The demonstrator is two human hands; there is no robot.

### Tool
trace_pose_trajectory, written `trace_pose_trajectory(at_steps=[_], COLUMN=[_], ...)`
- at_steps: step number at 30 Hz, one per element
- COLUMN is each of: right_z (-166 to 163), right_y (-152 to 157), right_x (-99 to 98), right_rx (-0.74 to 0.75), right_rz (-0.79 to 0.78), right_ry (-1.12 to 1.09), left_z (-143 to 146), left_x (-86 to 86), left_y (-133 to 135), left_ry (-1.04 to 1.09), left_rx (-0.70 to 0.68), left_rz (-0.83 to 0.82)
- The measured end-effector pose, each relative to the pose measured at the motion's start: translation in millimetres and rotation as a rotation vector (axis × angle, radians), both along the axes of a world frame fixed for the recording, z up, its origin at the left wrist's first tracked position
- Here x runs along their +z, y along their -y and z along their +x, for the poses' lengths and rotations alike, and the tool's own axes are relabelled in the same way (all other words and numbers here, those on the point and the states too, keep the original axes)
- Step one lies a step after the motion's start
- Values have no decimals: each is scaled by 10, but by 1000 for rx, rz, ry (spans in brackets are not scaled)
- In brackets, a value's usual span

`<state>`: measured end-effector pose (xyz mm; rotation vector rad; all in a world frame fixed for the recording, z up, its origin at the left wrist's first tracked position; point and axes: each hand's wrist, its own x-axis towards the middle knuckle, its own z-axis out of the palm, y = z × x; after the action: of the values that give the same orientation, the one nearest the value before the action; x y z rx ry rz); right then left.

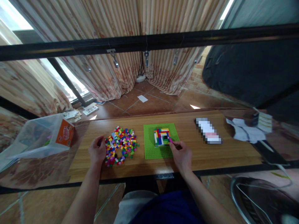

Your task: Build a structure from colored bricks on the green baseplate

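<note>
On a green baseplate [149, 151] stands a low block of many-coloured toy bricks [161, 137]. At the right side of that block, my right hand [182, 155] pinches a small magenta brick [170, 140] between thumb and finger. To the left lies a loose pile of small toy bricks [122, 143] in many colours. My left hand [97, 151] rests at the pile's left edge with its fingers curled together; what they hold, if anything, is hidden.
The wooden table [187, 127] also carries a phone with a blurred screen [208, 130]. Papers [245, 130] lie beyond its right end. A clear plastic bin [39, 133] with an orange label stands at the left. A black metal bar [130, 42] crosses ahead, before curtains.
</note>
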<state>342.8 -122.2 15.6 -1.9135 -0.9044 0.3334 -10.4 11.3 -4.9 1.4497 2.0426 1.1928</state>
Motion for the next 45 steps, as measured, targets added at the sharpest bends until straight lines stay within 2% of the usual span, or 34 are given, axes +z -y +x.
trace_pose_trajectory(at_steps=[15, 20, 28, 37, 45], right_z=[30, 77, 299, 329, 368], right_y=[41, 24, -213, -225, -219], right_x=[35, 19, 33, 40, -26], right_rx=[46, 47, 170, 224, 207], right_rz=[2, 12, -10, -55, -46], right_ry=[-24, -80, -252, -248, -291], left_z=[45, 45, 41, 48, 28], left_x=[76, 60, 51, 30, -2], left_y=[33, 23, 25, 27, 13], left_ry=[-13, -14, -72, -33, -18], left_rx=[-8, -7, -4, 0, 6], left_rz=[-10, 0, -2, 13, 15])
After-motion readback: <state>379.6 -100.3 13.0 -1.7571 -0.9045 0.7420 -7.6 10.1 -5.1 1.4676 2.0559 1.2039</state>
